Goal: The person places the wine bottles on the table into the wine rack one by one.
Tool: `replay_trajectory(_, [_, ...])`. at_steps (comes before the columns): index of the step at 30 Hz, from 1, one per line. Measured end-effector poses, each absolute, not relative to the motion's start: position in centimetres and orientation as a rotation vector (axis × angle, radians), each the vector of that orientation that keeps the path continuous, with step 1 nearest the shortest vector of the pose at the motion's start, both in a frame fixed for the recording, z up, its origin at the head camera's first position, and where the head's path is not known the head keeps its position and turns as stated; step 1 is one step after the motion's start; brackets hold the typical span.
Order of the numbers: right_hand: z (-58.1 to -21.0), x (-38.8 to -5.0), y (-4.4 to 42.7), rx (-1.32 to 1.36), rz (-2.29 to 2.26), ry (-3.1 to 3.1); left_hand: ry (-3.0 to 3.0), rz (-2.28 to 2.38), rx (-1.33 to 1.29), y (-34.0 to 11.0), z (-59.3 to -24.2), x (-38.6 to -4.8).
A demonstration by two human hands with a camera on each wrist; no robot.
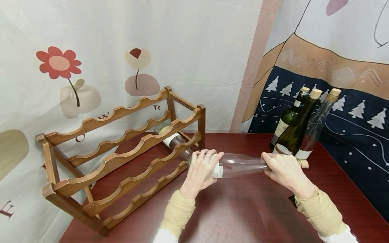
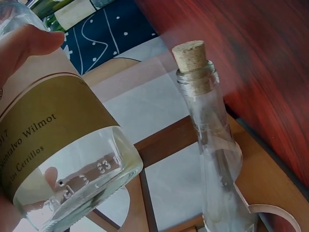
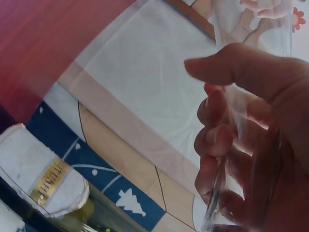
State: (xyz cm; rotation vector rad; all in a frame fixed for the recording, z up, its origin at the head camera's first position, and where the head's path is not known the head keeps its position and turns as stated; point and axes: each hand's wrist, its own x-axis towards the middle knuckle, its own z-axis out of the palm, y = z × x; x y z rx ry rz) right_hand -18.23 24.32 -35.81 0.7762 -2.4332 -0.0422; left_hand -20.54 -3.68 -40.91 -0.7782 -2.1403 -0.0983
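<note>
A clear glass bottle (image 1: 240,165) lies roughly level between both hands, its corked neck to the right. The left hand (image 1: 202,168) grips it round the label near the base; in the left wrist view its gold and white label (image 2: 53,125) shows. Fingers of the right hand (image 1: 282,168) curl round the neck, cork (image 1: 303,164) sticking out past them. Just behind the left hand, another corked clear bottle (image 1: 179,144) lies in a lower row of the wooden rack (image 1: 127,184), its cork (image 2: 189,57) facing out in the left wrist view.
Several corked bottles, green (image 1: 291,131) and clear (image 1: 314,128), stand at the back right of the dark red table (image 1: 243,216). The rack stands at the left. A printed curtain (image 1: 197,50) hangs behind. A small black object (image 1: 293,200) lies by the right wrist.
</note>
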Motion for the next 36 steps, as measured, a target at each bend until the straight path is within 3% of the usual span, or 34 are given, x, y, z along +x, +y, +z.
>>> replay_trajectory(22, [-36.7, -17.7, 23.1, 0.759, 0.049, -2.446, -2.236, -0.209, -0.797, -5.6, -39.8, -20.3])
replay_trajectory(36, [-38.4, -17.1, 21.6, 0.717, 0.099, -2.489, -2.017, -0.274, -0.502, -9.8, -35.7, -20.1])
